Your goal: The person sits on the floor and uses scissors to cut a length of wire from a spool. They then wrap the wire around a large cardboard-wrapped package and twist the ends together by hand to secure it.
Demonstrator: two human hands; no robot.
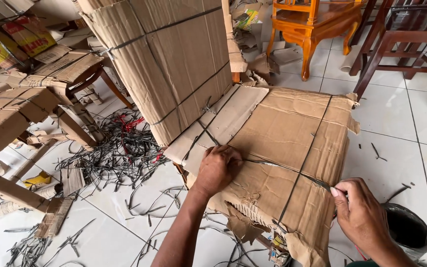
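Head view, looking down. L hand (218,168) rests fisted on the seat of a cardboard-wrapped chair (292,128), fingers closed on one end of a dark plastic strap (277,168). R hand (359,212), at the seat's front-right edge, pinches the strap's other end betw. thumb and fingers. Hands well apart; strap runs taut betw. them, diagonally across the seat wrapping. Wrapping is torn along the near edge. Other dark straps bind the seat and the wrapped chair back (174,54), which stands upright just behind L hand. Cut strap scraps (119,153), black w/ some red, litter the white tile floor (411,128) at left. More wrapped furniture (11,113) far left; bare wooden chair (312,24) top centre. Black bag (411,230) below R hand.
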